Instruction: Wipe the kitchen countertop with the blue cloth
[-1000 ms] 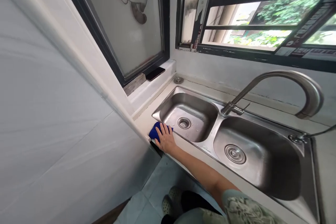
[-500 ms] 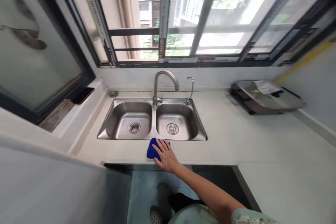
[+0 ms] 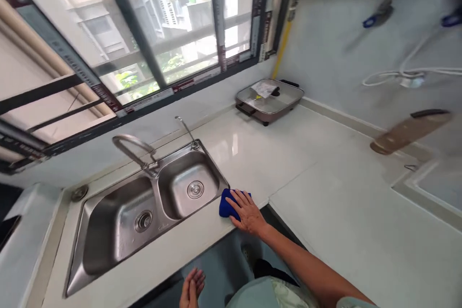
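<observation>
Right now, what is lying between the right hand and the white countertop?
A blue cloth lies there. In the head view, the fingers of the right hand spread over it, on the white countertop.

Deep-blue cloth (image 3: 226, 205), folded or bunched; it lies on the worktop (image 3: 325, 202) beside the sink's (image 3: 156, 197) near right corner; partly covered by the right hand (image 3: 249, 215).

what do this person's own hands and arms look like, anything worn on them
The right hand and left hand are both bare, with no gloves or rings showing. The right forearm is bare too, below a pale green sleeve at the picture's bottom edge. The left sleeve is out of view.
</observation>
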`<state>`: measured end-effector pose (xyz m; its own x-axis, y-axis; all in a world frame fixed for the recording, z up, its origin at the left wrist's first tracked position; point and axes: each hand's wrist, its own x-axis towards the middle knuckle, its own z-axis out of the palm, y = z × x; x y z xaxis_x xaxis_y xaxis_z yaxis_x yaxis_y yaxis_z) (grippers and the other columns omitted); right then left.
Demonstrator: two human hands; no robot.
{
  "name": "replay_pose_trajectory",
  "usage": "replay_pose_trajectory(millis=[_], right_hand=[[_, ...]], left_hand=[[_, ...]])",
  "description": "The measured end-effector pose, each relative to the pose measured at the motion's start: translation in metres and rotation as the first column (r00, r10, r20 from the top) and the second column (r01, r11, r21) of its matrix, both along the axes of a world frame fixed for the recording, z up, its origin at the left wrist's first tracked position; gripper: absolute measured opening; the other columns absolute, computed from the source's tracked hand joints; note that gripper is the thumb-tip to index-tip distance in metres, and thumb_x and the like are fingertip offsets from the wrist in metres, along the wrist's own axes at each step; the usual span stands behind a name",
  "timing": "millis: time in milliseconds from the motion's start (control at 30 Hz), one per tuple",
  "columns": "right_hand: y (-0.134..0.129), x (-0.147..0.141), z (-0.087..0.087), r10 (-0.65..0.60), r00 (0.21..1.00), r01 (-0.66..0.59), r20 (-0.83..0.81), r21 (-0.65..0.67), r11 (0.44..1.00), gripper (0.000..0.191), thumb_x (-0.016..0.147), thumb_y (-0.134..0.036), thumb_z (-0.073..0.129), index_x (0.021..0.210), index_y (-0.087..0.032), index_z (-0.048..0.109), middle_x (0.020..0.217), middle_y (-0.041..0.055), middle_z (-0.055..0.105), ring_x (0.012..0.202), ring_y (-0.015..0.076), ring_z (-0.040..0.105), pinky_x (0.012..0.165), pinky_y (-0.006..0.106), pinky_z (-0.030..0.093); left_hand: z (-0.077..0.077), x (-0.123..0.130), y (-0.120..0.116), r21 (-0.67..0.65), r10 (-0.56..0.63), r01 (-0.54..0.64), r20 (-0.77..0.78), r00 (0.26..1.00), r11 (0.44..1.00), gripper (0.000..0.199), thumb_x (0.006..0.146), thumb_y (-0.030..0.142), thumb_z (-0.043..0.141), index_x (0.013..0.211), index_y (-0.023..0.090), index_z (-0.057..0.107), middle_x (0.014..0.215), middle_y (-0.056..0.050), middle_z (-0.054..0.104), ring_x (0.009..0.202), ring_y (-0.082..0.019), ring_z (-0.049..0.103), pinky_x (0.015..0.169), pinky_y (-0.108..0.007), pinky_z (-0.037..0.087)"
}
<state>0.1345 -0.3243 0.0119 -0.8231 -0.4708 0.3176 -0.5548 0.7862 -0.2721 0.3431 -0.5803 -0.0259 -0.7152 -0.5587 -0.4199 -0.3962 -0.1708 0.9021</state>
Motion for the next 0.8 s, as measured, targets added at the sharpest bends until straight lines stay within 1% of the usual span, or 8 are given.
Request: replay_pose_trajectory(millis=[67, 133, 200, 300, 400, 500, 633, 800], right_hand=[[0.033, -0.018, 0.000, -0.090, 0.996, 0.090, 0.014, -0.031, 0.995, 0.068, 0.087, -0.033, 0.056, 0.151, -0.021, 0.036, 0.161, 0.0114, 0.025, 0.149, 0.0296, 0.020, 0.121, 0.055, 0.020], [0.067, -0.034, 0.000, -0.185, 0.982, 0.186, 0.033, -0.058, 0.981, 0.065, 0.088, -0.034, 0.054, 0.150, -0.022, 0.038, 0.161, 0.0103, 0.026, 0.149, 0.0289, 0.020, 0.122, 0.054, 0.018], [0.102, -0.047, 0.000, -0.290, 0.955, 0.294, 0.054, -0.068, 0.953, 0.063, 0.090, -0.036, 0.052, 0.150, -0.021, 0.038, 0.162, 0.0098, 0.025, 0.149, 0.0289, 0.020, 0.122, 0.054, 0.017], [0.155, -0.057, -0.004, -0.443, 0.893, 0.447, 0.076, -0.045, 0.894, 0.062, 0.093, -0.039, 0.048, 0.151, -0.021, 0.037, 0.163, 0.0093, 0.022, 0.149, 0.0294, 0.019, 0.122, 0.054, 0.015], [0.202, -0.050, -0.011, -0.576, 0.814, 0.578, 0.071, -0.007, 0.816, 0.061, 0.095, -0.044, 0.042, 0.151, -0.020, 0.035, 0.163, 0.0093, 0.020, 0.149, 0.0300, 0.017, 0.122, 0.056, 0.015], [0.235, -0.027, -0.018, -0.700, 0.712, 0.701, 0.048, 0.007, 0.713, 0.061, 0.097, -0.046, 0.036, 0.151, -0.018, 0.035, 0.163, 0.0103, 0.021, 0.150, 0.0301, 0.017, 0.121, 0.056, 0.017], [0.250, 0.024, -0.023, -0.831, 0.556, 0.831, 0.012, 0.022, 0.556, 0.063, 0.098, -0.050, 0.032, 0.152, -0.018, 0.032, 0.163, 0.0107, 0.021, 0.149, 0.0305, 0.017, 0.121, 0.057, 0.017], [0.232, 0.113, -0.026, -0.937, 0.346, 0.938, -0.052, 0.052, 0.344, 0.063, 0.098, -0.051, 0.028, 0.152, -0.017, 0.032, 0.162, 0.0119, 0.023, 0.148, 0.0314, 0.019, 0.120, 0.058, 0.021]], left_hand=[[0.009, -0.039, 0.010, -0.007, -0.202, 0.202, -0.046, 0.978, 0.979, 0.068, 0.069, 0.077, 0.064, 0.105, 0.019, 0.072, 0.106, -0.014, 0.075, 0.100, -0.033, 0.072, 0.093, -0.048, 0.059], [0.022, -0.074, 0.027, -0.109, -0.408, 0.402, -0.043, 0.912, 0.909, 0.062, 0.079, 0.073, 0.058, 0.109, 0.020, 0.071, 0.110, -0.013, 0.075, 0.105, -0.031, 0.071, 0.097, -0.047, 0.057], [0.036, -0.104, 0.049, -0.275, -0.583, 0.556, -0.020, 0.813, 0.785, 0.054, 0.089, 0.065, 0.048, 0.115, 0.021, 0.069, 0.116, -0.011, 0.073, 0.111, -0.028, 0.068, 0.104, -0.048, 0.053], [0.054, -0.139, 0.079, -0.546, -0.767, 0.662, 0.051, 0.639, 0.514, 0.048, 0.098, 0.053, 0.038, 0.122, 0.023, 0.065, 0.126, -0.010, 0.069, 0.121, -0.024, 0.063, 0.110, -0.046, 0.049], [0.063, -0.171, 0.099, -0.713, -0.855, 0.639, 0.107, 0.507, 0.290, 0.045, 0.101, 0.044, 0.033, 0.129, 0.022, 0.060, 0.139, -0.010, 0.060, 0.132, -0.022, 0.054, 0.114, -0.046, 0.045], [0.064, -0.206, 0.110, -0.809, -0.885, 0.566, 0.140, 0.444, 0.156, 0.044, 0.102, 0.038, 0.034, 0.137, 0.020, 0.053, 0.148, -0.011, 0.051, 0.142, -0.023, 0.042, 0.118, -0.050, 0.039], [0.058, -0.252, 0.120, -0.874, -0.888, 0.480, 0.159, 0.432, 0.077, 0.047, 0.101, 0.038, 0.036, 0.141, 0.015, 0.048, 0.153, -0.017, 0.044, 0.148, -0.028, 0.031, 0.119, -0.056, 0.035], [0.036, -0.279, 0.132, -0.914, -0.882, 0.405, 0.165, 0.442, 0.032, 0.055, 0.100, 0.040, 0.039, 0.142, 0.005, 0.046, 0.157, -0.025, 0.033, 0.151, -0.036, 0.020, 0.119, -0.061, 0.030]])
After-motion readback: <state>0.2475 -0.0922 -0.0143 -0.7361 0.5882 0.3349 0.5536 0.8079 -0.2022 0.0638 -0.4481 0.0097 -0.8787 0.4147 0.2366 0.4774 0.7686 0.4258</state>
